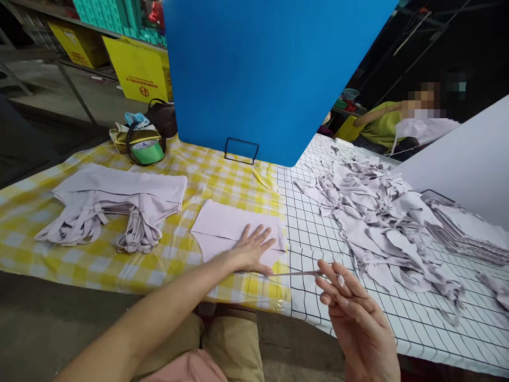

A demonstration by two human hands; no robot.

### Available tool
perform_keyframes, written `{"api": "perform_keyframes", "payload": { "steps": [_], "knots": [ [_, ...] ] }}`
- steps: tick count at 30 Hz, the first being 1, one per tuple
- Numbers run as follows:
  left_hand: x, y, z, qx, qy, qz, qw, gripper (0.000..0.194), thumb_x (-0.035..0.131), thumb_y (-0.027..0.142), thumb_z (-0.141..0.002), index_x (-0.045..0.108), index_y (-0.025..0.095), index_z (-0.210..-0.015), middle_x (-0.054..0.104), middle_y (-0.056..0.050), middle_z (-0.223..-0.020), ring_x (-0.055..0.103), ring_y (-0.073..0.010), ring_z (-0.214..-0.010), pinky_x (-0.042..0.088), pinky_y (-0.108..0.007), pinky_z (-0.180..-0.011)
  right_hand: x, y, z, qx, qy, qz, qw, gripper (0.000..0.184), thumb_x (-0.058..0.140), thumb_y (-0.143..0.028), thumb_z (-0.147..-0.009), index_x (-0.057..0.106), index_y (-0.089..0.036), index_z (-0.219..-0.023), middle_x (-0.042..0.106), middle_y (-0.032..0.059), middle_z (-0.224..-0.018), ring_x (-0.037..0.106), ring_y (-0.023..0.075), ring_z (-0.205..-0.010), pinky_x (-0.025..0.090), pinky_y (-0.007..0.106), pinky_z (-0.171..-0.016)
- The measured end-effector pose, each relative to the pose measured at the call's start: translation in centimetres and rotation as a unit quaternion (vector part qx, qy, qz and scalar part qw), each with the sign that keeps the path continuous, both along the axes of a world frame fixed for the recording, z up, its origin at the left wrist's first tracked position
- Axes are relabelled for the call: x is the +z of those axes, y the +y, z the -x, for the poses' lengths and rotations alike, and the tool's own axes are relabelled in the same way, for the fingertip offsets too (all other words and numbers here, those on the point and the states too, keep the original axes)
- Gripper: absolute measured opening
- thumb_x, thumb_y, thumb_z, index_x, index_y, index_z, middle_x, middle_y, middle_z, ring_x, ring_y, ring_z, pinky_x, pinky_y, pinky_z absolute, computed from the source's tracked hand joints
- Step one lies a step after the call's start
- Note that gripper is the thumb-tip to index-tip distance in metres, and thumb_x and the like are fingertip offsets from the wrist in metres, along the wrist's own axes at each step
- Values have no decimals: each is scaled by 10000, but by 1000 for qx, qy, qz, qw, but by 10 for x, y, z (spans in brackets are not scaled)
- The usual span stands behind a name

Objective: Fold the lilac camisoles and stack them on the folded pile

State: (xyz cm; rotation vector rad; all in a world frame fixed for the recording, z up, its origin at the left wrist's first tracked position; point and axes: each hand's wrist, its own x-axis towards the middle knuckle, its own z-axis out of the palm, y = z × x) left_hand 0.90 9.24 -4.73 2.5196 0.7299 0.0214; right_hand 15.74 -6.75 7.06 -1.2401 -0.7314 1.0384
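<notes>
1 pale lilac fabric piece (218, 225), spread flat on yellow-checked surface (234, 185), pressed under left hand (254, 252). Upper edge nearly straight, seam line running across width, left side slanting inward below seam. Cloth mostly smooth. 1 thin strap (298, 273), stretched straight, nearly level, from left thumb to fingers of right hand (360, 313). Join with fabric hidden.

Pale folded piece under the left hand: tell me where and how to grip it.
Probably pinch the piece at its far left corner, coming from the left. That corner lies flat and uncovered, while the left hand spreads over its right part and a thin strip stretches to the right hand.
</notes>
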Motion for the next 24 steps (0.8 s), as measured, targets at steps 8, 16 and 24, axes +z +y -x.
{"api": "perform_keyframes", "payload": {
  "steps": [8, 16, 24],
  "knots": [
    [-3, 0, 1, 3, -11, -16, 1000, 922, 451, 697, -718, 162, 184, -1427, -19, -125, -1499, -90, -329, -1363, -116, -591, -1025, -4, 14, 0, -79, -118, -12, 990, 148, 676, -356, -733, 701, -237, -817, 646, 10, -647, 555, 119, -548, 448, 256, -546],
    [34, -32, -1, 105, -164, -11, 981, 387, 534, 291, -830, 476, 179, -1195, 479, -99, -1312, 359, -239, -1266, 122, -498, -1077, -11, 27, 5, 20, -278, 33, 960, 262, 550, -426, -803, 638, -203, -699, 608, 64, -826, 543, 209, -842, 438, 319, -721],
    [72, -58, 7, 176, -334, 165, 911, 178, 438, 217, -856, 544, 167, -722, 605, 15, -693, 550, -114, -672, 396, -229, -696, -42, 44, 32, 92, -287, 73, 951, 257, 381, -439, -877, 452, -210, -971, 403, -70, -529, 432, 127, -505, 367, 238, -502]
  ]
}}
